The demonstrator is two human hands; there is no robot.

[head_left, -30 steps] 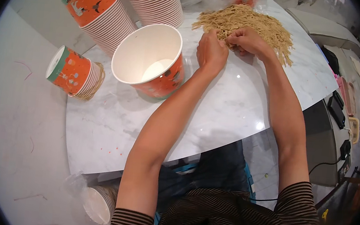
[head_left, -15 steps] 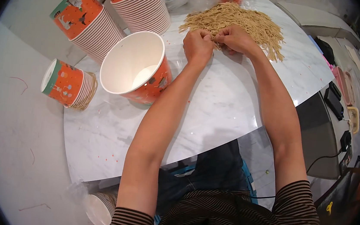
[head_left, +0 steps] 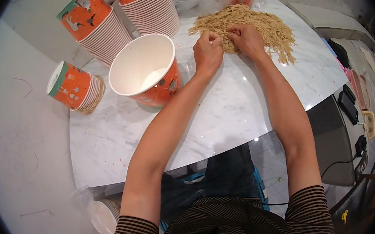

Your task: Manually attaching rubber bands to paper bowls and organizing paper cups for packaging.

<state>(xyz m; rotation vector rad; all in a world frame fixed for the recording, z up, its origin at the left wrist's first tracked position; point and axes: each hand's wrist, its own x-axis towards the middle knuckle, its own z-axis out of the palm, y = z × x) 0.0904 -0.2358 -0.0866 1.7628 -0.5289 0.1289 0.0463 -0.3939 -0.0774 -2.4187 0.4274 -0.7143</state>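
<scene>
A heap of tan cord strands point(head_left: 268, 28) lies at the far side of a white marbled table point(head_left: 214, 119). At the heap's near left edge, my left hand point(head_left: 208, 53) is closed, with thumb and index finger pinched; what it pinches is too small to make out. My right hand point(head_left: 249, 41) reaches over the front of the heap, its fingers curled together on the tan strands. Beside my left forearm stands a large orange paper bucket point(head_left: 165, 85), its white inside facing up and a pale disc-like bottom showing.
Two tall stacks of orange paper buckets point(head_left: 109, 35) lean at the back left. A shorter cup stack point(head_left: 75, 86) with tan cords around its base stands at the left edge. Clear plastic wrap point(head_left: 198, 1) lies behind. A grey sofa-like seat point(head_left: 332, 135) borders the right.
My right hand has moved slightly away from my left and farther over the heap. My left hand stays nearly in place. The whole view has shifted a little.
</scene>
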